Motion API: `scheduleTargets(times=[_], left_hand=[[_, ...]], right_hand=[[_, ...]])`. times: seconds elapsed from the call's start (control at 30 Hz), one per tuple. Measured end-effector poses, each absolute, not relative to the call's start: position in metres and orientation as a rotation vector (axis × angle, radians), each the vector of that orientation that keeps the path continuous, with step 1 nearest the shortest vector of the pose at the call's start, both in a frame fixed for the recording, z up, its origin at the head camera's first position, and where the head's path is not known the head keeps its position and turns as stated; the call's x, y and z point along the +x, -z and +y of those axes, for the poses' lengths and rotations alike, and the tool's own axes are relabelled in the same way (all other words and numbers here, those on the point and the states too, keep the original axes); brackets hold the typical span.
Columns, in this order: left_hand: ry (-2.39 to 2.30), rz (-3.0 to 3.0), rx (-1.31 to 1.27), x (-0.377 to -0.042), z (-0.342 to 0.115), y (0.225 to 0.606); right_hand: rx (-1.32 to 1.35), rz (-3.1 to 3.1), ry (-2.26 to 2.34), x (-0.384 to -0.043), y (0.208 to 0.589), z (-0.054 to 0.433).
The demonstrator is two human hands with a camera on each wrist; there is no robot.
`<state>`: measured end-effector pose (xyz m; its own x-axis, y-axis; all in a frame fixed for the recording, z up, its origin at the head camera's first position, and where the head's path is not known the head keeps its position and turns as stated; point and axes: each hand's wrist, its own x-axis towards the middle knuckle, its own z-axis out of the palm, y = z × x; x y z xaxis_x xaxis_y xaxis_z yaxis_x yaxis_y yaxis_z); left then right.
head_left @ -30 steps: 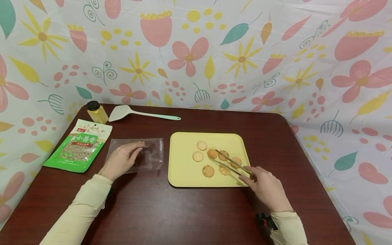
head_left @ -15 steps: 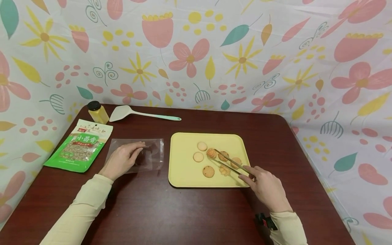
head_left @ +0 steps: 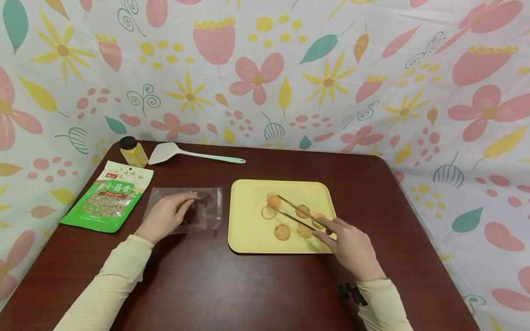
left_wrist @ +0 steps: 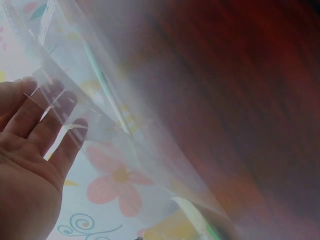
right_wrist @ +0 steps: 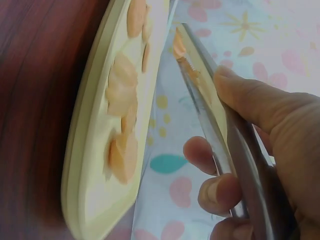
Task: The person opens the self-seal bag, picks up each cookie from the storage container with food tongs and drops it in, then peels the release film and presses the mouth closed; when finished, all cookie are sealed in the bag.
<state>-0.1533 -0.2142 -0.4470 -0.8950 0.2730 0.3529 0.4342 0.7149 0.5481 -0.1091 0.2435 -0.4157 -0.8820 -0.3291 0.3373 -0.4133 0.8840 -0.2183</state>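
Note:
My right hand grips metal tongs over the yellow tray. Between the tong tips sits a swirled cookie; the right wrist view has this cookie raised off the tray. It partly covers two pale round cookies in the head view, one of them a plain cookie. To the left, my left hand pinches the edge of a clear plastic bag between thumb and fingers. In the left wrist view the film of the bag stretches across the picture.
Several more cookies lie on the tray, among them a speckled cookie. A green-and-white seed packet lies at the table's left edge. Behind it are a yellow jar with a black lid and a white spatula. A patterned cloth hangs behind the table.
My right hand has moved left with the tongs, carrying the swirled cookie from beside the speckled cookie to above the pale ones. The left hand and the bag stay where they were.

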Motion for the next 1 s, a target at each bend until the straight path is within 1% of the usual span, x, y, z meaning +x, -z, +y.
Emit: scheduleTargets(times=[0.53, 1.0], left_hand=[[0.961, -2.649, -0.579, -0.154, -0.214, 0.448], [0.950, -2.701, -0.554, -0.153, -0.214, 0.447]], right_hand=[[0.936, -2.645, -0.322, -0.130, 0.417, 0.176], [1.071, -2.620, -0.257, -0.144, 0.413, 0.126]])
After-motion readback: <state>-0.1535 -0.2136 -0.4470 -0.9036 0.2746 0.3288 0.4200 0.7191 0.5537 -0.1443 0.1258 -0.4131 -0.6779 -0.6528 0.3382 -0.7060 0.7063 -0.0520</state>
